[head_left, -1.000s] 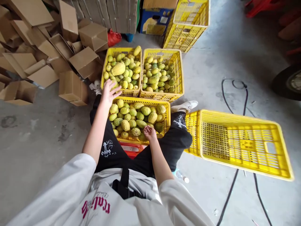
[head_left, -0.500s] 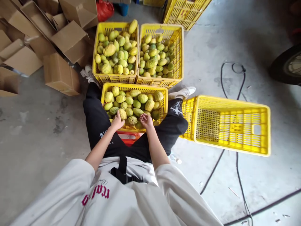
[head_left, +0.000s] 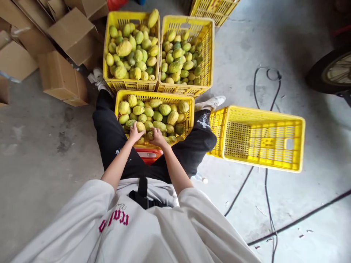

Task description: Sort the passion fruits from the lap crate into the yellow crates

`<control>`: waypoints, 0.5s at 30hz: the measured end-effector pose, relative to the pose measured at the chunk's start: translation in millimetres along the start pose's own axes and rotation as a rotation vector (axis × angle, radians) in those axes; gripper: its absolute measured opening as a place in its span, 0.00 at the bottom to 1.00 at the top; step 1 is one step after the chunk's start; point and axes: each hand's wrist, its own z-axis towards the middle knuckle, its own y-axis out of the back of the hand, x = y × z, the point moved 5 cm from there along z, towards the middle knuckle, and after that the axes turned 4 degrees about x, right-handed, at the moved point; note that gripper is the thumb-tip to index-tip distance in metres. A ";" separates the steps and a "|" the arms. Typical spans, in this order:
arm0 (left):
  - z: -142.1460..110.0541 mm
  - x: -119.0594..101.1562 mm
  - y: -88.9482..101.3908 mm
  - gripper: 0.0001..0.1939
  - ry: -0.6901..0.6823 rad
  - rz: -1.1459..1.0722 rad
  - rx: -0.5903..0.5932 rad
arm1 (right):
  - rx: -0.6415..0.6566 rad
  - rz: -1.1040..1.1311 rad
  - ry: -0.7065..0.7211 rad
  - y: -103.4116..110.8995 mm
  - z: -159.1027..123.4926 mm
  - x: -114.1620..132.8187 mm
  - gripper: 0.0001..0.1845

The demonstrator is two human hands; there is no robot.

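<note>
Between two knees, both hands reach into a crate of fruit

A round yellow fruit [head_left: 140, 126] is near the front of a low yellow crate [head_left: 191, 118]. The left hand [head_left: 134, 134] has it. The fingers curl around its left side and the thumb is on the side close to the person, so the hand is bent to fit the fruit. Its top shows, just past the fingers.

Close by on the right is the right hand [head_left: 158, 138]. Its fingers bend down and point toward the left hand, with a dark green fruit [head_left: 149, 135] just beside them. I cannot tell if they hold that fruit or only touch it.

Lots of other green and yellow fruits [head_left: 165, 109] fill the crate around the hands. Something red [head_left: 150, 155] peeks out under its front edge. The black pants [head_left: 105, 122] go down on both sides.

Behind the low crate, two more yellow crates [head_left: 131, 86] stand side by side, both with fruit in them. Past the right knee is one more open crate [head_left: 264, 142]. Brown boxes [head_left: 63, 78] lie in a heap far to the left. A black cord [head_left: 267, 190] and a wheel [head_left: 334, 71] are on the right.
</note>
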 end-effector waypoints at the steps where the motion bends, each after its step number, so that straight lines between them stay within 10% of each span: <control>1: -2.0 -1.1 -0.6 0.59 -0.012 0.043 0.022 | 0.002 -0.033 0.010 0.3 0.2 -0.6 0.41; 9: -20.3 -15.1 6.8 0.60 -0.030 0.407 0.139 | -0.072 -0.025 -0.042 16.7 0.9 -5.5 0.34; 15: -19.3 -17.4 15.4 0.60 -0.046 0.359 0.101 | -0.130 0.837 -0.202 14.0 -11.4 16.2 0.17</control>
